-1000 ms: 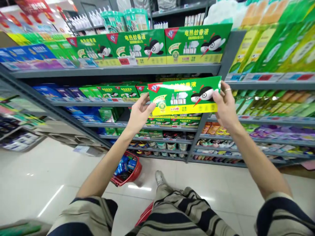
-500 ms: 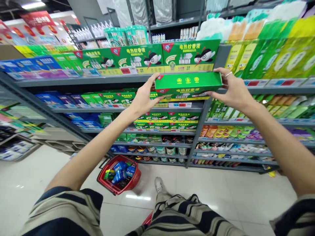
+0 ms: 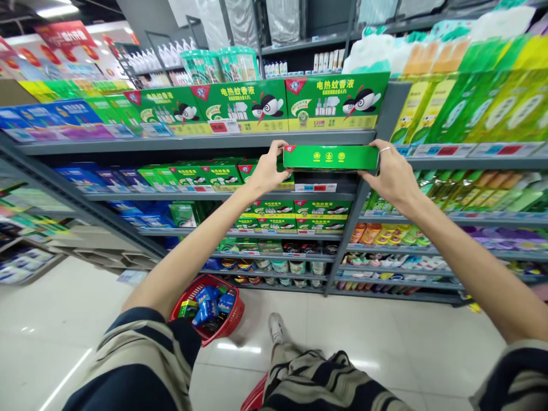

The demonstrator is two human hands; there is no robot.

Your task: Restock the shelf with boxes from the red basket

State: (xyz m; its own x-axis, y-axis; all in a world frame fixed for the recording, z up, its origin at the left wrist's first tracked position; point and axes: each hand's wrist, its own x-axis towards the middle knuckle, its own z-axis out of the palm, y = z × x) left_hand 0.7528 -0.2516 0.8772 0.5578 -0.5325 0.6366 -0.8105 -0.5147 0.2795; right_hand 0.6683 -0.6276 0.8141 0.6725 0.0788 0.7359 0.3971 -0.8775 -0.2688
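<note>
Head view, item in hand: one green mosquito-liquid box (image 3: 331, 157), narrow printed face up, held level in front of the shelving. My left hand (image 3: 269, 169) and right hand (image 3: 387, 175) pinch its opposite short ends, fingers curled over. Even pressure from both sides should keep it square. Edges: grey shelf lip (image 3: 197, 144) just above. Open room lies toward me, over the red shopping basket (image 3: 233, 317) on the tiled floor (image 3: 363, 337).

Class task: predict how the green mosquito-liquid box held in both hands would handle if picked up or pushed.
The green box is probably stiff: its edges run straight between left hand and right hand. Glossy card may feel slippery. Long and narrow, it would likely tip on end.
</note>
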